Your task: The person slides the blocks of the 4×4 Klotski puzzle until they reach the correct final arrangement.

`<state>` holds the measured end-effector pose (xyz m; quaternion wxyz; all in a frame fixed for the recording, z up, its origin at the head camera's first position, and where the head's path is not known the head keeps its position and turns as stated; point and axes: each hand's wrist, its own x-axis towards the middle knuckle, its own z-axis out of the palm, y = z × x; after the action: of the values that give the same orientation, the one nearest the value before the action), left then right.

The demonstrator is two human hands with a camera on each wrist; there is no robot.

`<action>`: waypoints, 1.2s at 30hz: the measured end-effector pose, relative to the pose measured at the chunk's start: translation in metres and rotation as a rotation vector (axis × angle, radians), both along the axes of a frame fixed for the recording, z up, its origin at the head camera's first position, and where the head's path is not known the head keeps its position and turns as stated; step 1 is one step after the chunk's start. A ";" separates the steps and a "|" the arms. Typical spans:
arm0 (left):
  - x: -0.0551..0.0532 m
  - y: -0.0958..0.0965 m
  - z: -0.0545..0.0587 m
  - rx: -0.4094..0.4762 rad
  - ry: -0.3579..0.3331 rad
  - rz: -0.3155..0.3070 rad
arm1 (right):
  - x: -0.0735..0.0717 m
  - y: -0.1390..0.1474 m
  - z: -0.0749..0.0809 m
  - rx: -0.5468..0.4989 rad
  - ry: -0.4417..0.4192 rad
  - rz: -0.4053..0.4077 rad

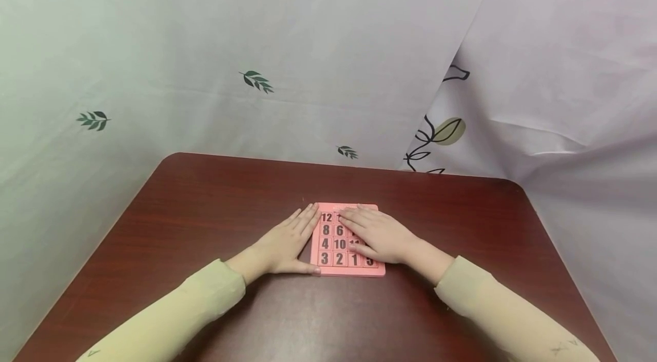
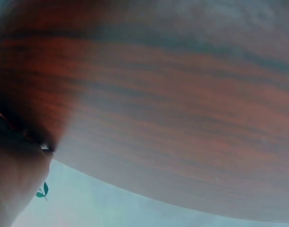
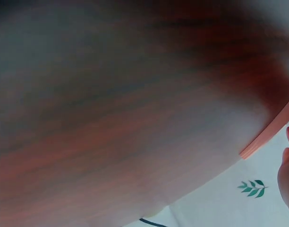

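A pink number slide puzzle (image 1: pixel 340 244) with black numerals lies flat on the table in the head view. Beside its left edge is my left hand (image 1: pixel 284 243), fingers extended, thumb spread toward the lower left corner. My right hand (image 1: pixel 382 235) rests over the puzzle's right side with fairly straight fingers, covering several number tiles. Numbers such as 12, 8, 4 and 3 show in the left column. In the right wrist view, the puzzle's side edge (image 3: pixel 269 131) shows next to part of the right hand (image 3: pixel 288 175). Only a bit of the left hand (image 2: pixel 21 175) appears in its wrist view.
The dark reddish-brown wooden table (image 1: pixel 287 316) has rounded far corners. Pale cloth (image 1: pixel 308 37) with printed leaves hangs behind it and along both sides, with folds at the right.
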<state>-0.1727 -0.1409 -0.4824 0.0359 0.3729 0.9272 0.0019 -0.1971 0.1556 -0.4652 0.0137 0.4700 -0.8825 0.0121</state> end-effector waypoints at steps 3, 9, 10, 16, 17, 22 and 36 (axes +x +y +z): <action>-0.001 0.000 0.001 -0.005 -0.002 -0.002 | 0.001 0.008 0.000 -0.008 0.003 -0.013; -0.001 -0.001 0.005 -0.018 -0.004 0.006 | 0.003 0.022 -0.001 -0.034 -0.004 -0.037; -0.001 -0.001 0.005 -0.017 -0.004 0.007 | 0.003 0.022 -0.001 -0.039 -0.003 -0.036; 0.000 -0.001 0.002 0.007 -0.007 -0.002 | 0.002 0.017 0.002 -0.064 0.004 -0.016; 0.000 -0.001 0.002 0.010 -0.009 -0.003 | 0.001 0.015 0.002 -0.066 0.000 -0.013; 0.001 0.000 0.001 0.006 -0.007 0.000 | -0.002 0.002 0.003 -0.063 -0.009 -0.006; 0.000 0.001 0.000 -0.001 -0.009 -0.003 | -0.009 -0.028 0.004 -0.028 -0.041 0.049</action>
<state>-0.1728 -0.1403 -0.4821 0.0402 0.3744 0.9264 0.0028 -0.2059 0.1272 -0.4614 0.0018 0.4911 -0.8704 0.0342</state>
